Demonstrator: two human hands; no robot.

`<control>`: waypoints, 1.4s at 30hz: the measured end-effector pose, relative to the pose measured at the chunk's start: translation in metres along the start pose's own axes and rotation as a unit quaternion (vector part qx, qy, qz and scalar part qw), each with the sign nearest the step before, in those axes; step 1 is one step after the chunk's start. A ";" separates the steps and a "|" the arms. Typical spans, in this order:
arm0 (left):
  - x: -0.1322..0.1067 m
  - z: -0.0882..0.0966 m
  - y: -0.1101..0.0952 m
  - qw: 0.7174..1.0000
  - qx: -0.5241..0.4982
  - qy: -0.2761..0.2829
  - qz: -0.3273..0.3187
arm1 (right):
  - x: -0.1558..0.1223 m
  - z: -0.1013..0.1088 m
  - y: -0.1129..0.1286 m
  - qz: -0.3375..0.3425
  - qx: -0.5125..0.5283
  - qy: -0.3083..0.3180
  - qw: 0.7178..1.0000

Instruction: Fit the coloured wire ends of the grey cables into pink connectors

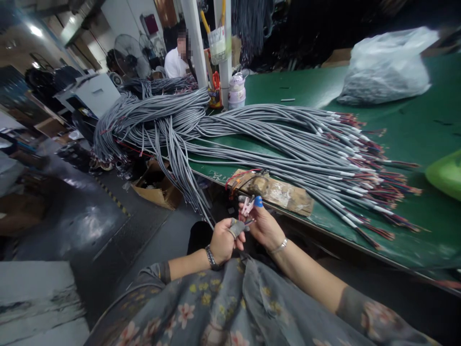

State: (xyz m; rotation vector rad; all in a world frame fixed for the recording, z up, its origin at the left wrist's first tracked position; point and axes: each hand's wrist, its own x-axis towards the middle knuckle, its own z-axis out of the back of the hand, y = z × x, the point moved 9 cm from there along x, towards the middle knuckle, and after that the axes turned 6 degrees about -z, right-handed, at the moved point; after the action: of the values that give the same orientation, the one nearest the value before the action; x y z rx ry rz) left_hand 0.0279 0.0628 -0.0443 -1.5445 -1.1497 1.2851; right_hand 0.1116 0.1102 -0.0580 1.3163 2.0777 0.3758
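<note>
My left hand [222, 241] is closed, with a grey wrap on a finger. It grips a grey cable near its end, and a few thin coloured wires [249, 222] stick out toward the other hand. My right hand [265, 228] wears a blue finger cover on one fingertip. Its thumb and fingers pinch a small pale pink piece [247, 206], whose kind I cannot make out. Both hands meet in front of my body, just off the table's edge. Beyond them lies a bundle of grey cables [248, 127] with white bands and stripped coloured wire ends.
A worn wooden block [273, 192] with red wires sits at the edge of the green table [302, 84]. Farther back are a lilac bottle [236, 91] and a plastic bag [387, 67]. A cardboard box [156, 187] stands below. Another person [175, 62] sits behind the cables.
</note>
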 end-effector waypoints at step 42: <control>0.001 0.007 0.000 0.997 -0.068 -0.028 0.029 | -0.002 -0.001 0.000 -0.018 0.004 -0.003 1.000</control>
State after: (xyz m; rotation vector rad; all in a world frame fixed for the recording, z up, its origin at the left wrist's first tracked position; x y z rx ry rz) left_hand 0.0213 0.0635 -0.0457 -1.6620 -1.2588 1.3188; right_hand 0.1117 0.1084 -0.0560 1.2817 2.0973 0.3470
